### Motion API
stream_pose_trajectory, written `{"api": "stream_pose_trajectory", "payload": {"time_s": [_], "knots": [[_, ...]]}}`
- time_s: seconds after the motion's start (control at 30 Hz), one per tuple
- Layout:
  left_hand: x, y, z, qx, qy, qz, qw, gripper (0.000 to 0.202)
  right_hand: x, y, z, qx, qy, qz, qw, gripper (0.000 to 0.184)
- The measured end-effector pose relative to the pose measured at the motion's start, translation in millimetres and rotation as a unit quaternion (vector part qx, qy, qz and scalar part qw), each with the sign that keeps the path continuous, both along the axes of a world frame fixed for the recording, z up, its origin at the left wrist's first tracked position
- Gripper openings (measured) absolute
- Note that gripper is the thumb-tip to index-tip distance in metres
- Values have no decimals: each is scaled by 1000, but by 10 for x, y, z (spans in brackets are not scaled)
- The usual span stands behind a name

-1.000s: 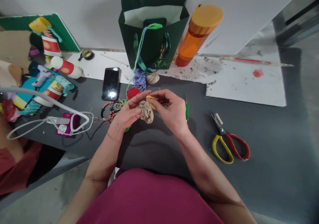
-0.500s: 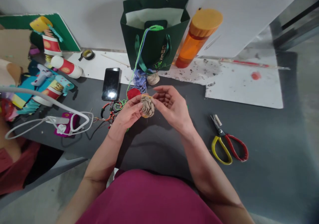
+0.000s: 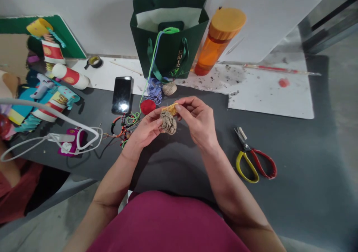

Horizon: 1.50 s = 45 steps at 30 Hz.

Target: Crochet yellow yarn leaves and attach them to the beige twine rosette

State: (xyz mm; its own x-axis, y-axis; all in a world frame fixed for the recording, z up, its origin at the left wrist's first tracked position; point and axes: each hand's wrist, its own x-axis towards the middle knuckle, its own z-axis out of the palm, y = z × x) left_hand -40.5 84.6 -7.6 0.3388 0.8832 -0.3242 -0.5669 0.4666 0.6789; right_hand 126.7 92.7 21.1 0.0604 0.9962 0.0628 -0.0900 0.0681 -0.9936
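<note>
A grey-brown crocheted flower [image 3: 169,123] with ruffled layers is pinched in my left hand [image 3: 148,128], thumb on its front. Against its upper edge lies a yellow-orange crocheted piece [image 3: 171,109], which my right hand [image 3: 197,119] grips between thumb and forefinger. Whether the two pieces are joined I cannot tell. Just behind my left hand sit a red ball [image 3: 148,106], a tangle of blue yarn [image 3: 154,89] and a small beige ball of yarn [image 3: 169,88]. Beaded bracelets [image 3: 119,126] and loose green yarn lie to its left.
A green paper bag [image 3: 170,39] and an orange bottle [image 3: 219,41] stand at the back. Scissors [image 3: 248,156] lie to the right, a phone [image 3: 122,94] to the left. A white cable [image 3: 84,122] loops over a purple box [image 3: 71,143]; paper-cup crafts [image 3: 71,76] crowd the far left.
My right hand has drawn the yellow-orange piece up at the flower's top edge, so more of it shows. The flower has turned slightly. The whole view has shifted a little.
</note>
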Motion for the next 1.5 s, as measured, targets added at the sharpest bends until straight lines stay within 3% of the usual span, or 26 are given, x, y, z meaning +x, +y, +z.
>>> {"api": "stream_pose_trajectory", "payload": {"time_s": [0.2,0.37,0.53,0.77,0.9,1.1,1.3,1.5], "knots": [[-84,-11,84,53,25,-20,998,64,119,-44,196,78,-193,38,977,11],[-70,-25,76,94,78,-32,992,61,106,-70,223,106,-243,70,962,11],[-51,-9,38,103,88,-43,990,61,92,-43,175,49,-163,89,981,13],[-60,1,50,49,46,-22,998,58,119,9,139,-9,12,111,994,39],[-58,7,46,30,45,-20,998,58,103,2,139,11,8,125,992,41],[-76,8,27,-2,56,-27,998,42,90,-12,141,19,-10,125,992,34],[-71,0,44,-2,42,-48,998,43,100,-18,149,21,-27,121,992,27],[-59,4,34,-14,45,-40,998,41,93,-12,160,19,-20,120,992,33]]}}
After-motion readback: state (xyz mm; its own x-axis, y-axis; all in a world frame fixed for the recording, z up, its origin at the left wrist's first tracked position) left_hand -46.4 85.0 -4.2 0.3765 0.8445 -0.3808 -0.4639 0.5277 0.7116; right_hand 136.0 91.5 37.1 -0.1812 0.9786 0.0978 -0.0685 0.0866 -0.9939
